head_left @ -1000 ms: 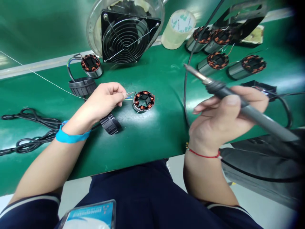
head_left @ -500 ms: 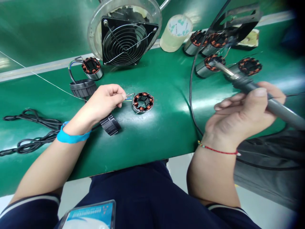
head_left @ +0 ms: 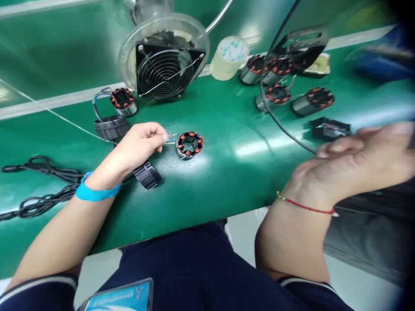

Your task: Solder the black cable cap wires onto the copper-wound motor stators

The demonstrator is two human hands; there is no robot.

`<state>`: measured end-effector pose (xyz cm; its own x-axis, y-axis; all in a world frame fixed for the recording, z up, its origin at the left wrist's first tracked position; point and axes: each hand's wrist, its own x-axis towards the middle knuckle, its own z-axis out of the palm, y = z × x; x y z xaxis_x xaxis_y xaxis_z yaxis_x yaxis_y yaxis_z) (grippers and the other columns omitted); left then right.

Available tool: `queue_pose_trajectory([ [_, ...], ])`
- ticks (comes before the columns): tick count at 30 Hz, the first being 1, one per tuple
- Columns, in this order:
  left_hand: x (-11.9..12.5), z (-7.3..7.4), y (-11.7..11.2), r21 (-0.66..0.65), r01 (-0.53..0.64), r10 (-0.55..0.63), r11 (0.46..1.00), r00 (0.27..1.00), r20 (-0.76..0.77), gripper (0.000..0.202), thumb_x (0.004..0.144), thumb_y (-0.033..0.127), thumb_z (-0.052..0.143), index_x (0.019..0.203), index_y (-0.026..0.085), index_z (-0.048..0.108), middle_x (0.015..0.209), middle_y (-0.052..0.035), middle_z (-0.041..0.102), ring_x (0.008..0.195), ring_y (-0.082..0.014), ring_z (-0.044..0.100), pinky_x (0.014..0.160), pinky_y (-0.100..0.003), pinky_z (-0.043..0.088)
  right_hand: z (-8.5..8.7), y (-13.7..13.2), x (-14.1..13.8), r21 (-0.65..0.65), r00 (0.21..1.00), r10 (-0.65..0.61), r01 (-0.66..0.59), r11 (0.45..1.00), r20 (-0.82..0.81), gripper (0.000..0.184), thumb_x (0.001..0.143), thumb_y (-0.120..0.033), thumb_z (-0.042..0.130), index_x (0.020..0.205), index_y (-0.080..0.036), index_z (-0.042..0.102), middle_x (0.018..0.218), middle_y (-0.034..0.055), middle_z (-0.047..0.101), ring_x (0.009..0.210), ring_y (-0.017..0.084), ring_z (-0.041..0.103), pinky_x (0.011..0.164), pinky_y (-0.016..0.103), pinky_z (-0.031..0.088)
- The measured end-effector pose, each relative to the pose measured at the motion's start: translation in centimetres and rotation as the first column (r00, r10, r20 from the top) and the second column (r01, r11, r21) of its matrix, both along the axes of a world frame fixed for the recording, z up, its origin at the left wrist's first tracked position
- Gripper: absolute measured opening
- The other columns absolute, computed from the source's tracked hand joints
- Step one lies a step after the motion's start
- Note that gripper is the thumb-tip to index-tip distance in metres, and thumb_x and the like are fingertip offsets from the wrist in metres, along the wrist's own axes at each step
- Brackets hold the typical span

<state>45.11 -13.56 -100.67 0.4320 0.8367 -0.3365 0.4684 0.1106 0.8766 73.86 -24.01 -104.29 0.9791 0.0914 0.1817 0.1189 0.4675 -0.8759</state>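
My left hand (head_left: 145, 142) pinches thin wires (head_left: 171, 139), some blue and yellow-green, beside a motor stator (head_left: 189, 145) with copper windings. The stator lies on the green bench, its lead wires reaching toward my fingertips. Under my left wrist is a black ribbed cap (head_left: 147, 175) on a cable; another ribbed cap (head_left: 112, 127) sits behind the hand. My right hand (head_left: 366, 162), blurred at the right edge, has its fingers curled. What it holds is hidden, and the soldering iron does not show. Near its fingers is a small black box (head_left: 330, 129).
A fan with a wire guard (head_left: 166, 73) stands at the back beside a tape roll (head_left: 229, 58). Several stators (head_left: 313, 101) stand at back right, and one (head_left: 123, 102) at back left. A black cord (head_left: 285, 131) crosses the right side. Coiled cables (head_left: 48, 201) lie left.
My right hand has moved right and the soldering iron has gone from sight. The black cord has shifted with it. My left hand still pinches the wires; the view has tilted slightly.
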Motion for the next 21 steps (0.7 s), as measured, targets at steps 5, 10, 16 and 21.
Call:
queue_pose_trajectory([
  [5, -0.6, 0.1, 0.2, -0.031, 0.0, -0.003, 1.0, 0.996, -0.091, 0.02, 0.079, 0.034, 0.061, 0.072, 0.014, 0.058, 0.059, 0.0033, 0.052, 0.052, -0.0069, 0.037, 0.051, -0.019, 0.027, -0.7, -1.5, -2.4, -0.051, 0.931, 0.039, -0.022, 0.998, 0.363, 0.014, 0.086, -0.011, 0.049, 0.094, -0.022, 0.049, 0.055, -0.0121, 0.039, 0.035, 0.004, 0.03, 0.032, 0.02, 0.019],
  [10, -1.1, 0.7, 0.7, -0.053, 0.045, -0.054, 0.998, 0.982, -0.18, 0.019, 0.084, 0.037, 0.06, 0.083, 0.018, 0.06, 0.065, 0.0044, 0.053, 0.058, -0.0082, 0.041, 0.056, -0.019, 0.031, -1.5, -1.7, -6.9, -0.55, 0.622, 0.614, -0.328, 0.768, 0.486, 0.013, 0.095, -0.024, 0.052, 0.087, -0.021, 0.061, 0.075, -0.0013, 0.062, 0.065, 0.008, 0.058, 0.059, 0.022, 0.046],
  [16, -1.2, 1.1, 1.2, -0.034, 0.084, -0.089, 0.996, 0.977, -0.192, 0.018, 0.08, 0.043, 0.067, 0.074, 0.026, 0.064, 0.061, 0.0042, 0.056, 0.056, -0.0124, 0.043, 0.053, -0.024, 0.034, -3.0, -0.3, -9.0, -0.842, 0.075, 0.892, -0.303, 0.446, 0.445, 0.041, 0.1, -0.044, 0.039, 0.076, -0.02, 0.063, 0.072, 0.0, 0.064, 0.065, 0.011, 0.055, 0.057, 0.025, 0.038],
  [21, -1.2, 0.6, 1.1, 0.018, 0.053, -0.049, 0.998, 0.985, -0.168, 0.018, 0.071, 0.045, 0.072, 0.07, 0.029, 0.065, 0.059, 0.005, 0.054, 0.053, -0.0112, 0.041, 0.051, -0.022, 0.033, -4.1, -0.1, -8.1, -0.855, 0.09, 0.892, -0.255, 0.451, 0.444, 0.035, 0.098, -0.042, 0.043, 0.08, -0.02, 0.063, 0.073, -0.0012, 0.063, 0.064, 0.01, 0.054, 0.057, 0.023, 0.036],
])
